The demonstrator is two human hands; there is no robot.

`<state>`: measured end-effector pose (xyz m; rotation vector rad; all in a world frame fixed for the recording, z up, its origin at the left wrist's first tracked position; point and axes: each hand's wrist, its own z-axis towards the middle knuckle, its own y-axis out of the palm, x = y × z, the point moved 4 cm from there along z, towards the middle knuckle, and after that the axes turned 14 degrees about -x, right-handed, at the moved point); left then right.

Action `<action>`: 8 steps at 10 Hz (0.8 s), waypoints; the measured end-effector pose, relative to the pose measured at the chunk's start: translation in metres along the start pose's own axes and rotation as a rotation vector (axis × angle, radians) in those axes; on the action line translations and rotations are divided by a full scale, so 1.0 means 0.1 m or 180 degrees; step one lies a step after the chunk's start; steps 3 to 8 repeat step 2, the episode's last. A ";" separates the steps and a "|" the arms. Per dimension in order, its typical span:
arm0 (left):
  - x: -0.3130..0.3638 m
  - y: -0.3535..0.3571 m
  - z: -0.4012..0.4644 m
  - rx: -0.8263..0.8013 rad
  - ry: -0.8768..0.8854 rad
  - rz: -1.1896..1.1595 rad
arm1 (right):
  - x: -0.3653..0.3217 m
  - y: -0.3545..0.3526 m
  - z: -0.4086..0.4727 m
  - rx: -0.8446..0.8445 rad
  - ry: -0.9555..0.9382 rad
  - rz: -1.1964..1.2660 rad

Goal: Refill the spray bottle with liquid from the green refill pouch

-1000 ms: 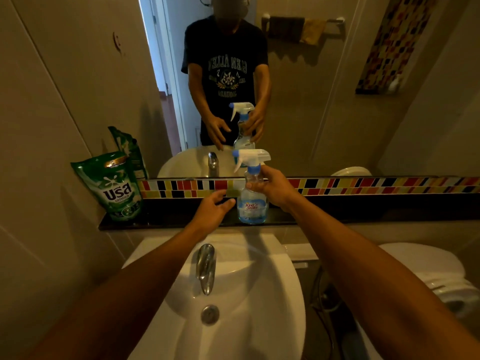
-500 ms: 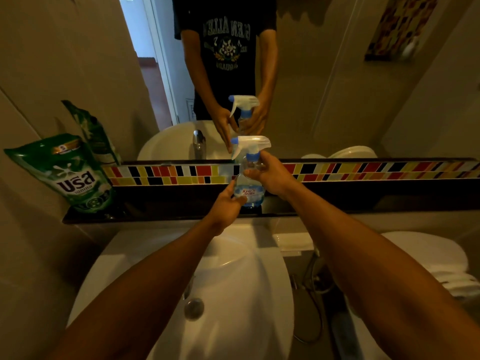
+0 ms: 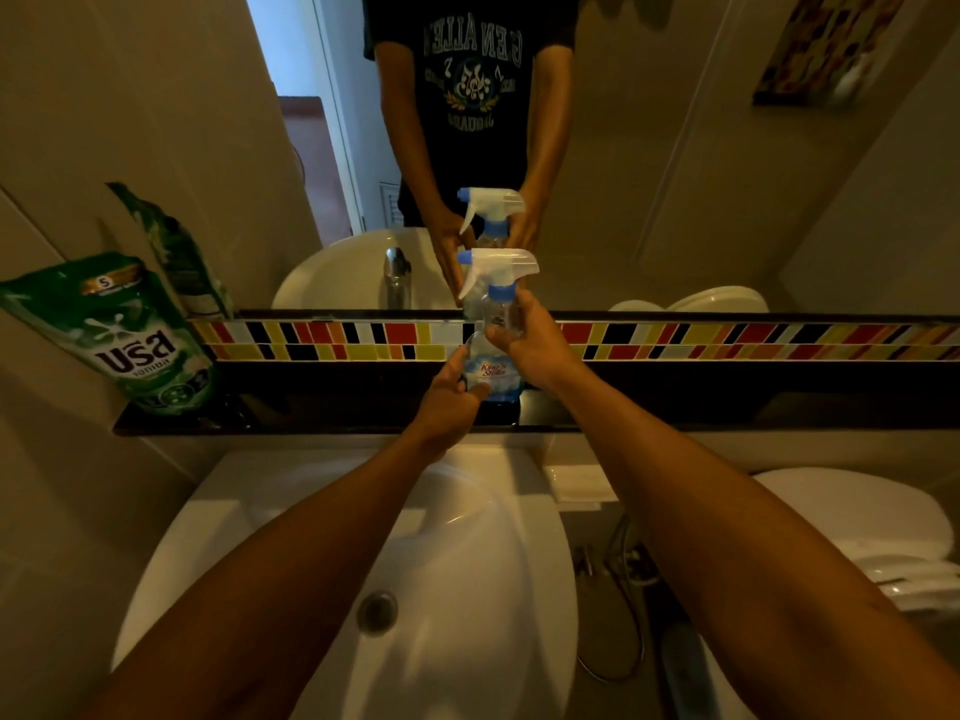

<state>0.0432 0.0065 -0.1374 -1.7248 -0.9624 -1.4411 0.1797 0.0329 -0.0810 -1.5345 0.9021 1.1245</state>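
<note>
since a moment ago the left hand (image 3: 451,394) has been closed around the lower body of the spray bottle (image 3: 493,350), whose neck is gripped by the right hand (image 3: 530,341), upright on the dark shelf (image 3: 311,407). unscrewing the trigger head seems next. the green refill pouch (image 3: 124,335) is left untouched, well apart leftward; open room is offered over the sink (image 3: 467,563).

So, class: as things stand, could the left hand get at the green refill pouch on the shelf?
Probably yes: nothing stands between the left hand and the green refill pouch, but it must first let go of the spray bottle.
</note>
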 end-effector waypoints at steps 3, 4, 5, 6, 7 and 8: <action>0.00 -0.02 -0.05 -0.0016 -0.0051 0.0298 | 0.09 0.06 -0.11 0.0235 -0.0094 -0.0002; 0.00 -0.02 -0.05 -0.0016 -0.0051 0.0298 | 0.09 0.06 -0.11 0.0235 -0.0094 -0.0002; 0.00 -0.02 -0.05 -0.0016 -0.0051 0.0298 | 0.09 0.06 -0.11 0.0235 -0.0094 -0.0002; 0.00 -0.02 -0.05 -0.0016 -0.0051 0.0298 | 0.09 0.06 -0.11 0.0235 -0.0094 -0.0002; 0.00 -0.02 -0.05 -0.0016 -0.0051 0.0298 | 0.09 0.06 -0.11 0.0235 -0.0094 -0.0002; 0.00 -0.02 -0.05 -0.0016 -0.0051 0.0298 | 0.09 0.06 -0.11 0.0235 -0.0094 -0.0002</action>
